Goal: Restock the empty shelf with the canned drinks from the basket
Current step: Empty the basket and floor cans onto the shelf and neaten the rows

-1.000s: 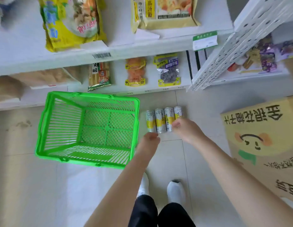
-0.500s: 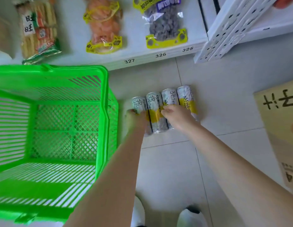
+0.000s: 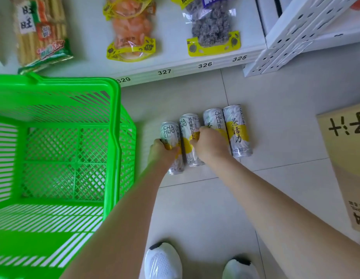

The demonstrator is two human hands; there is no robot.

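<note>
Pale floor tiles run along the foot of a low white shelf, whose front edge carries the numbers 329, 327, 326 and 325. Four slim cans, white and yellow, sit on the tiles in a tight row, side by side and touching, just in front of that shelf and to the right of the green basket. None of them is in the basket or on the shelf. The person's left hand grips the leftmost can, fingers curled round its lower half. The right hand is curled over the third can, its fingertips pressed in at the seam against the second can; how far the fingers pass beneath cannot be told. The rightmost can lies beside that hand, untouched. On the shelf board lie three snack packets: a biscuit pack, an orange snack bag and a dark dried-fruit bag. A white perforated upright stands at the shelf's right end. A printed cardboard box occupies the floor at the far right, well apart from the cans. Two white shoes show at the bottom edge.
</note>
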